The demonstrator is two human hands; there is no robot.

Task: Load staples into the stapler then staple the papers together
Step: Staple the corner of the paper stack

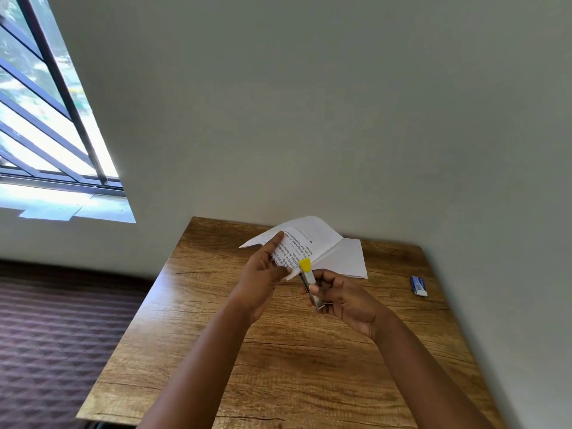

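Note:
My left hand [267, 270] holds a printed sheet of paper [297, 246] lifted above the wooden table [278, 351], thumb and fingers pinching its near edge. My right hand [337, 300] grips a small metal stapler [309, 281] with a yellow tip, and that tip meets the paper's lower corner. More white sheets [346, 258] lie on the table behind, partly hidden by the lifted page.
A small blue and white staple box [418, 285] lies near the table's right edge. The table stands against a grey wall. A dark patterned bed cover [55, 335] is to the left, below a barred window [46, 119].

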